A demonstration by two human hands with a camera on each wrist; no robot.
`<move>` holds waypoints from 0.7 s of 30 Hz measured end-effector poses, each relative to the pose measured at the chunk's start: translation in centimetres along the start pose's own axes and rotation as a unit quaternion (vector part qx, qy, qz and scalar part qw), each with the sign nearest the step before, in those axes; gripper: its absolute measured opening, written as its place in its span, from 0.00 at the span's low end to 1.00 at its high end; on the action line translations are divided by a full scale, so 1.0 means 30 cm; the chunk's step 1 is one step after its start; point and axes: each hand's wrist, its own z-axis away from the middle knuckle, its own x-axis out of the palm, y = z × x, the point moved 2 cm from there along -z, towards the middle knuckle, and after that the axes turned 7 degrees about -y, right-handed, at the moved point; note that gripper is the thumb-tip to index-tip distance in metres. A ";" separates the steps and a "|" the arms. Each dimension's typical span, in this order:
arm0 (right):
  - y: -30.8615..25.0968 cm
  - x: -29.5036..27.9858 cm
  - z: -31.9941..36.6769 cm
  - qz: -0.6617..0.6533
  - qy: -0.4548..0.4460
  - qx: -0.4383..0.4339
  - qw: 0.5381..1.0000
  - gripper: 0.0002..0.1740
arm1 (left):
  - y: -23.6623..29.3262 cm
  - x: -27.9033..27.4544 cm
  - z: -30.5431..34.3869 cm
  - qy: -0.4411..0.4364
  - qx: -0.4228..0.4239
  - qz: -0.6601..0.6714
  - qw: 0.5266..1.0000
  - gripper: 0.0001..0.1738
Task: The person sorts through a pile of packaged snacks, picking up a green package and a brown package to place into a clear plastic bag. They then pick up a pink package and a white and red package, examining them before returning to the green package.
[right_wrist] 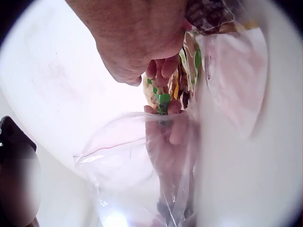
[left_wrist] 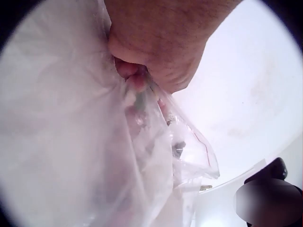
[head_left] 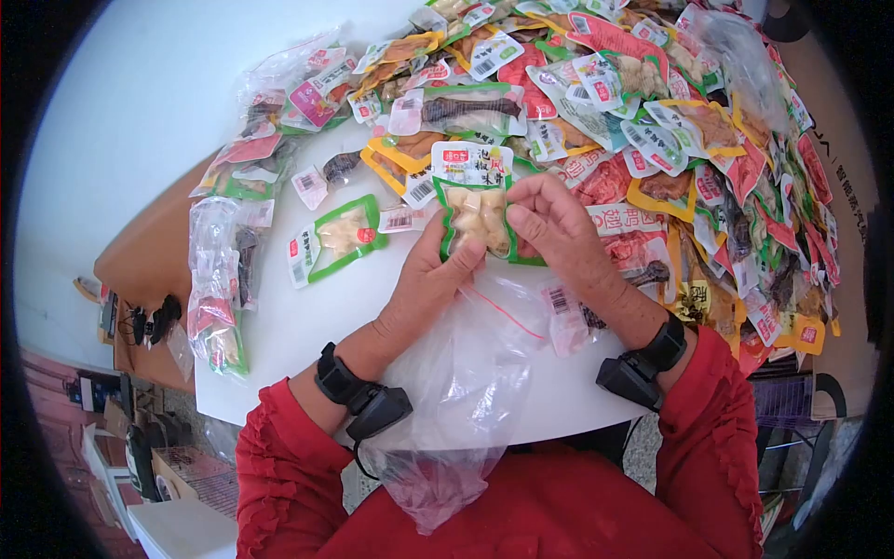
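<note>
A vacuum-sealed snack packet (head_left: pixel 477 219) with green edges, a white printed top and pale chunks inside is held upright over the white table. My left hand (head_left: pixel 419 284) grips its left side and bottom, thumb across the front. At its right edge, the thumb and fingers of my right hand (head_left: pixel 570 240) pinch the packet. A clear plastic bag (head_left: pixel 456 373) with a red line near its mouth hangs below the left hand and over the table edge. In the right wrist view, the packet's green edge (right_wrist: pixel 164 99) shows between both hands, and the bag overlaps the left hand (right_wrist: pixel 168 146).
A large heap of sealed snack packets (head_left: pixel 643 121) covers the table's back and right. Another green-edged packet (head_left: pixel 337 239) lies left of my hands, near a small dark-filled packet (head_left: pixel 326 175). Clear bags with packets (head_left: pixel 214 279) line the left edge of the white table (head_left: pixel 307 345).
</note>
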 end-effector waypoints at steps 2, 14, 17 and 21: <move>-0.005 -0.002 0.002 0.022 -0.018 -0.002 1.000 0.14 | 0.008 0.005 0.006 -0.007 0.011 -0.009 1.000 0.29; -0.007 -0.005 0.000 0.015 -0.074 0.021 0.997 0.30 | 0.022 0.003 0.013 -0.014 0.033 -0.071 0.997 0.37; -0.002 -0.002 -0.003 0.008 -0.075 0.011 0.997 0.30 | 0.037 0.008 0.016 -0.033 0.054 -0.082 0.995 0.36; -0.003 -0.015 0.005 0.056 -0.079 0.070 0.993 0.35 | 0.046 0.011 0.013 -0.116 0.081 -0.152 0.978 0.37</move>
